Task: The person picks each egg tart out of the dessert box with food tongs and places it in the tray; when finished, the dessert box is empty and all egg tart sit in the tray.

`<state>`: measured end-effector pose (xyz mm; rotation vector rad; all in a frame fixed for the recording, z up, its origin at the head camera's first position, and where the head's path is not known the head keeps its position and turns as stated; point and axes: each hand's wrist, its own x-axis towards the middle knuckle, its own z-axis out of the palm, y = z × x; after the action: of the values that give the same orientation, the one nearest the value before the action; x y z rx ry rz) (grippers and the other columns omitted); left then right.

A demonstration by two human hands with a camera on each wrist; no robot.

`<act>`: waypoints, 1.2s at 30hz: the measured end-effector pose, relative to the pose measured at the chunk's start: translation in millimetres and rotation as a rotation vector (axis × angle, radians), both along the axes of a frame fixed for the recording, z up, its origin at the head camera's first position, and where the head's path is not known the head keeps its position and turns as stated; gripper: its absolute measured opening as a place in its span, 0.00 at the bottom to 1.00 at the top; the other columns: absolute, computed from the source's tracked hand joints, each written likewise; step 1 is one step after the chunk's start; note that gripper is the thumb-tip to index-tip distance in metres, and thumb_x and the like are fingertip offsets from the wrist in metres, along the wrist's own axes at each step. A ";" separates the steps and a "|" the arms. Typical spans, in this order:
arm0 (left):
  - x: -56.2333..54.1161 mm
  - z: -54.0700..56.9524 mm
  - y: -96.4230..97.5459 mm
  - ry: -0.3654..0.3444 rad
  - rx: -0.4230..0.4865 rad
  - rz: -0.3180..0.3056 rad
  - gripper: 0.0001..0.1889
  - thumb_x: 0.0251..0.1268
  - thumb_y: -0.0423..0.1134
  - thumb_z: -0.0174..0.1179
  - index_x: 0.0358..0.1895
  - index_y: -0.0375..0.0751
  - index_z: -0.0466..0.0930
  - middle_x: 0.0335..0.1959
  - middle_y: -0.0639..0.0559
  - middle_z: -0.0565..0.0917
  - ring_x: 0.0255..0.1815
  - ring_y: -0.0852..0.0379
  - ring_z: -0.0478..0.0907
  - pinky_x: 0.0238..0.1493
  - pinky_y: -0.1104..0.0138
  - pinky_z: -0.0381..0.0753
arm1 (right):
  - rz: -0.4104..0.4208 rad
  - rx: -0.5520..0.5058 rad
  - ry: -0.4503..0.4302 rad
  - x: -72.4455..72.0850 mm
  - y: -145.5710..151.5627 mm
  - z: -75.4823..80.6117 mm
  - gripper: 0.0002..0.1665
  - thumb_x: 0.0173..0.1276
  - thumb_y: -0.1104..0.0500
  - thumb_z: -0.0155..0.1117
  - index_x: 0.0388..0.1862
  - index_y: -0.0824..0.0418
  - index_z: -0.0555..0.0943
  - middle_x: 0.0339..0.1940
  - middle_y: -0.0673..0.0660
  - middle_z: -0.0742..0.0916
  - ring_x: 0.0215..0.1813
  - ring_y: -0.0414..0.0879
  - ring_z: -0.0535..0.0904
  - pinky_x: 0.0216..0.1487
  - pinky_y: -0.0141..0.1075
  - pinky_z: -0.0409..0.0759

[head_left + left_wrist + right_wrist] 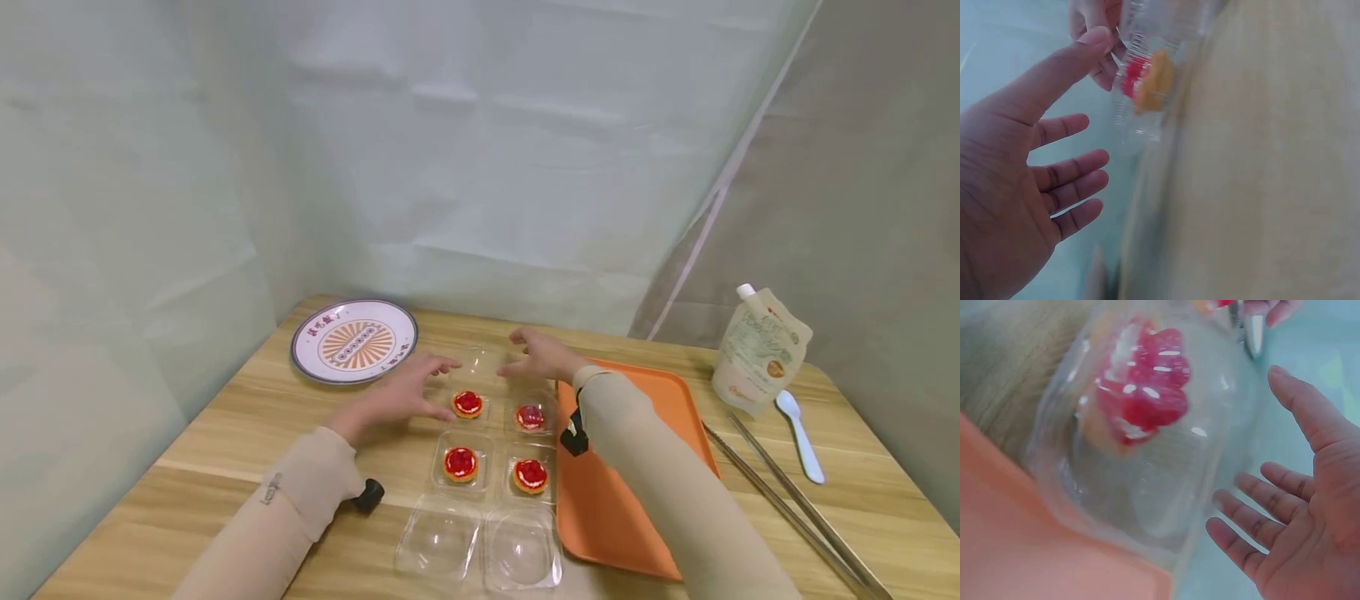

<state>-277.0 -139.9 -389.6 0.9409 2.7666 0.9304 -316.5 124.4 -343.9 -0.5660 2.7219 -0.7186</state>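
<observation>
My left hand (401, 392) reaches in from the left with thumb and fingers spread, beside the back-left clear plastic box. A red-topped tart (468, 404) sits in that box, and its clear lid (480, 360) stands raised behind. My right hand (546, 357) hovers at the lid's right side, fingers apart. In the right wrist view, a clear lid (1160, 481) covers another red-topped tart (1154, 381). Nearer me, two more tarts, the left one (461, 464) and the right one (531, 476), lie in open boxes. Neither hand holds anything.
An orange tray (630, 517) lies under my right forearm. Clear lids (438, 542) spread toward the front edge. A patterned plate (354, 342) sits back left. Long metal tongs (802, 508), a pale blue spoon (801, 437) and a spouted pouch (761, 354) occupy the right.
</observation>
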 end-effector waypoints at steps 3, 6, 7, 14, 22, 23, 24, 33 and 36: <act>1.6 9.8 3.4 0.035 -0.018 0.010 0.45 0.44 0.58 0.73 0.68 0.47 0.67 0.62 0.46 0.74 0.63 0.47 0.70 0.63 0.49 0.72 | 0.027 -0.026 0.025 3.8 4.8 6.6 0.45 0.63 0.48 0.67 0.71 0.68 0.61 0.71 0.64 0.70 0.69 0.61 0.69 0.69 0.51 0.69; 3.2 19.7 11.0 0.066 -0.036 -0.003 0.43 0.45 0.56 0.73 0.67 0.46 0.68 0.63 0.45 0.74 0.65 0.45 0.69 0.66 0.47 0.69 | 0.039 -0.023 0.052 9.4 10.3 14.4 0.45 0.63 0.46 0.66 0.72 0.66 0.61 0.72 0.62 0.70 0.70 0.60 0.69 0.68 0.51 0.70; 3.8 23.0 13.1 0.083 -0.047 -0.011 0.43 0.45 0.56 0.73 0.67 0.45 0.69 0.63 0.44 0.74 0.65 0.44 0.69 0.66 0.46 0.68 | 0.040 -0.023 0.054 11.6 11.1 17.1 0.45 0.63 0.45 0.66 0.72 0.65 0.61 0.72 0.62 0.70 0.70 0.59 0.68 0.68 0.51 0.70; 6.7 37.9 36.1 0.140 -0.174 -0.078 0.40 0.48 0.55 0.72 0.65 0.43 0.70 0.59 0.43 0.78 0.62 0.44 0.73 0.66 0.48 0.69 | 0.042 -0.023 0.081 29.3 19.1 31.3 0.42 0.63 0.45 0.67 0.70 0.62 0.64 0.70 0.60 0.73 0.70 0.58 0.69 0.67 0.51 0.71; 7.2 34.8 59.4 0.165 -0.237 -0.122 0.38 0.48 0.53 0.73 0.63 0.42 0.71 0.60 0.43 0.76 0.66 0.41 0.67 0.69 0.46 0.63 | 0.064 0.002 0.127 47.0 28.2 30.7 0.39 0.61 0.45 0.69 0.66 0.61 0.69 0.66 0.60 0.77 0.66 0.56 0.73 0.63 0.50 0.75; 6.7 33.5 62.0 0.171 -0.238 -0.124 0.39 0.47 0.53 0.73 0.63 0.41 0.71 0.59 0.43 0.76 0.65 0.42 0.68 0.69 0.47 0.63 | 0.066 0.000 0.131 48.5 29.3 29.4 0.39 0.61 0.46 0.69 0.66 0.62 0.69 0.65 0.60 0.77 0.65 0.56 0.73 0.62 0.50 0.75; 6.0 32.1 64.3 0.178 -0.240 -0.128 0.39 0.46 0.54 0.73 0.63 0.40 0.71 0.57 0.43 0.77 0.63 0.43 0.69 0.68 0.47 0.64 | 0.075 0.003 0.143 49.8 30.6 27.6 0.38 0.61 0.46 0.69 0.66 0.62 0.70 0.65 0.60 0.78 0.65 0.56 0.74 0.61 0.50 0.76; -2.0 16.8 83.2 0.189 -0.276 -0.133 0.44 0.41 0.59 0.74 0.62 0.39 0.72 0.55 0.46 0.78 0.61 0.47 0.71 0.68 0.52 0.64 | 0.097 0.071 0.166 59.1 36.2 7.9 0.37 0.60 0.48 0.70 0.63 0.66 0.73 0.55 0.62 0.82 0.48 0.55 0.80 0.53 0.47 0.79; -1.8 14.0 89.0 0.192 -0.287 -0.130 0.45 0.40 0.61 0.73 0.62 0.39 0.72 0.55 0.47 0.78 0.61 0.47 0.71 0.67 0.52 0.64 | 0.089 0.129 0.176 63.0 37.6 1.5 0.37 0.59 0.46 0.71 0.63 0.63 0.73 0.56 0.59 0.82 0.49 0.53 0.80 0.54 0.46 0.79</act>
<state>-278.8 -50.9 -375.6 1.1939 2.8432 0.4283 -253.5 162.0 -342.5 -0.7469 2.8558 -0.4875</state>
